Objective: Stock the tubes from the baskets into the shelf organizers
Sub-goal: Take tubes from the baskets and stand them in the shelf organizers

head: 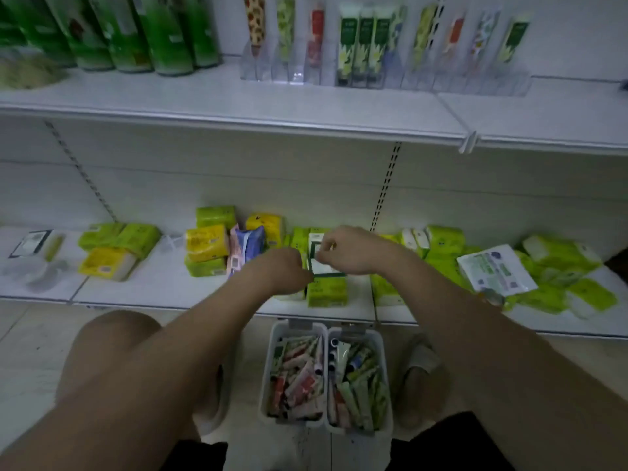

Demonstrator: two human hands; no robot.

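Both my hands are raised in front of the bottom shelf and hold one white tube with green trim (320, 264) between them. My left hand (283, 270) grips its lower left edge with curled fingers. My right hand (346, 250) pinches its upper right edge. Below, on the floor between my knees, two white baskets stand side by side. The left basket (273, 355) holds mostly red and pink tubes, the right basket (386, 368) mostly green ones. Clear organizers (265, 68) on the upper shelf hold upright tubes, with a second clear organizer (503, 81) to the right.
Green and yellow tissue packs (207, 244) and a flat white pack (494, 268) crowd the bottom shelf behind my hands. Tall green bottles (170, 32) stand at the upper shelf's left. The upper shelf edge (306, 125) overhangs my hands. My knees and slippered feet flank the baskets.
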